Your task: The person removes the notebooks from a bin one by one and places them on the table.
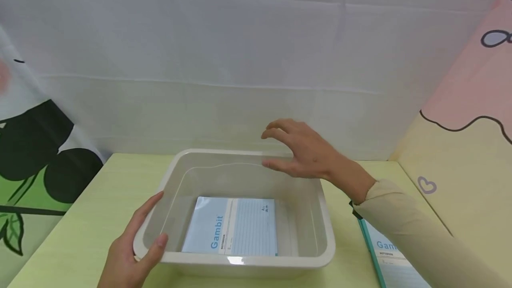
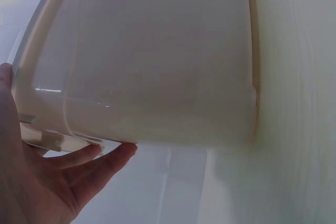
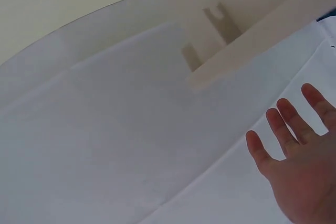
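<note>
A white plastic basin (image 1: 224,172) stands before me, its outer wall (image 2: 147,66) filling much of the left wrist view. My left hand (image 1: 128,248) grips its near left rim, thumb on the rim side toward me and fingers against the outside. Inside on the floor lies a light blue notebook (image 1: 256,230) marked "Gambit", flat, toward the left. My right hand (image 1: 308,150) is raised over the far right part of the basin, fingers spread and holding nothing. In the right wrist view that hand (image 3: 302,161) is apart from the basin's rim (image 3: 273,45).
Right of the basin, another "Gambit" notebook (image 1: 394,263) with a teal edge lies on the pale yellow table (image 1: 96,217), partly covered by my sleeve. A white cloth (image 1: 248,57) hangs behind. Printed panels stand at left and right (image 1: 460,163).
</note>
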Available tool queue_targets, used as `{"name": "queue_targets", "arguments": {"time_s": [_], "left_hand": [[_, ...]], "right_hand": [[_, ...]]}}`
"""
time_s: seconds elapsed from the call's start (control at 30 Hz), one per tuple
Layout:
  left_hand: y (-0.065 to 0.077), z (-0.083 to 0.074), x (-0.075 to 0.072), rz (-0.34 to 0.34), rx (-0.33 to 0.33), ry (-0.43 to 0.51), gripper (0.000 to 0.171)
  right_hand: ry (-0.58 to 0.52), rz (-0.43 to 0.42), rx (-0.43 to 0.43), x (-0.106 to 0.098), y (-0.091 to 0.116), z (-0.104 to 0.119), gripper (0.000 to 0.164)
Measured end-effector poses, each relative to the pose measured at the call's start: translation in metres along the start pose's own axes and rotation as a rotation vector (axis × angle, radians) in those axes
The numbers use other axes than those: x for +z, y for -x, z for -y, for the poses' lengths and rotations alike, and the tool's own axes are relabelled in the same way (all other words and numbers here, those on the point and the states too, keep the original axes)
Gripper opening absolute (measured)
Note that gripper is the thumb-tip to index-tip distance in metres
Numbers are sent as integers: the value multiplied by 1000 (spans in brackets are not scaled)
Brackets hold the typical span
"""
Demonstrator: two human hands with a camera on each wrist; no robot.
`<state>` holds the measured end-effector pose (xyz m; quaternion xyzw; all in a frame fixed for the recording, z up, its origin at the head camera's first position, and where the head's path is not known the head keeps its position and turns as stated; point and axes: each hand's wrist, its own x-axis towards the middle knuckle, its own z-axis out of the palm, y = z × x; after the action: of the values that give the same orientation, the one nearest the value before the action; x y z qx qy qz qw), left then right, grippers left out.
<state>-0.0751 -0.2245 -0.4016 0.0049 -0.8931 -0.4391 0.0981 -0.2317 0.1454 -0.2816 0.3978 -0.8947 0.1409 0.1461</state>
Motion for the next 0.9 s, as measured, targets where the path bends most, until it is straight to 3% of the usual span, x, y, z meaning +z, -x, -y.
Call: {"name": "queue_targets", "arguments": {"time_s": [0.5,0.9], "left_hand": [[2,0,0,-6,8,22,72],[2,-1,0,2,-14,23,71]], "right_hand": [[-23,-19,-113,5,-32,28,50],[41,-19,-171,12,-46,39,51]]}}
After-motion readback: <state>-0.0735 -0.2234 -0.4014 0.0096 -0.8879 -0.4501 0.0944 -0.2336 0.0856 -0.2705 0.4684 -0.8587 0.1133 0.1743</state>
